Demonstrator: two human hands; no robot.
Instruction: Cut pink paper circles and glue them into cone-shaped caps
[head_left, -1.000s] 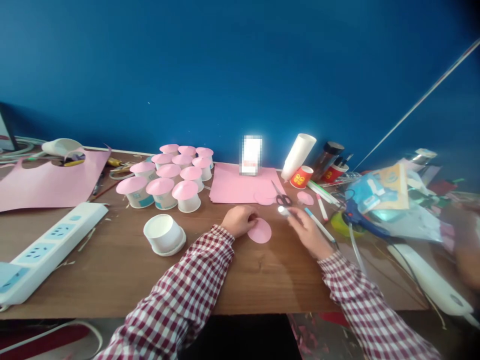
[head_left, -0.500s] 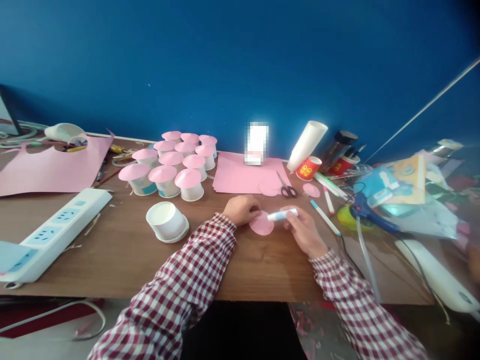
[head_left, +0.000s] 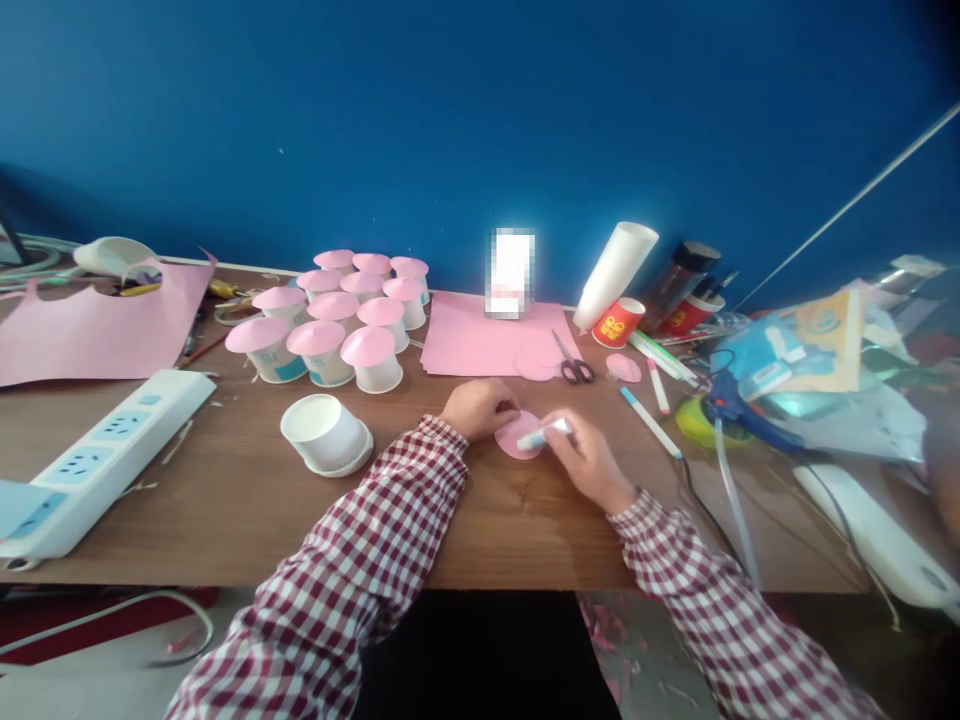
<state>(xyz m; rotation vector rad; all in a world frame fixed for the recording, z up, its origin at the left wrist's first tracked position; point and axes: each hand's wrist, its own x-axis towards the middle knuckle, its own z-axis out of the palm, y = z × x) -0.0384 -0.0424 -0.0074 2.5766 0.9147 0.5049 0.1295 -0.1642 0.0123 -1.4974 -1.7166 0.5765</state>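
A pink paper disc (head_left: pixel 508 441) lies on the wooden table in front of me. My left hand (head_left: pixel 480 408) has its fingers closed on the disc's upper left edge. In my right hand (head_left: pixel 589 455) is a white glue stick (head_left: pixel 534 439), tilted, its tip over the disc and seemingly touching it. To the left stands an upside-down white paper cup (head_left: pixel 319 430) with a wider white rim around its base. Behind it are several paper cups topped with shallow pink paper cones (head_left: pixel 316 338).
Pink sheets (head_left: pixel 480 340) lie at the back, with scissors (head_left: pixel 576 368) on their right edge. A white power strip (head_left: pixel 97 460) is at left. Rightward are a red cup (head_left: pixel 619 322), a marker (head_left: pixel 651 422), a blue glue gun (head_left: pixel 757 420) and plastic bags.
My right hand has moved left, carrying the glue stick's tip from the disc's right edge over its middle. My left hand stays at the disc. The whole view has shifted slightly.
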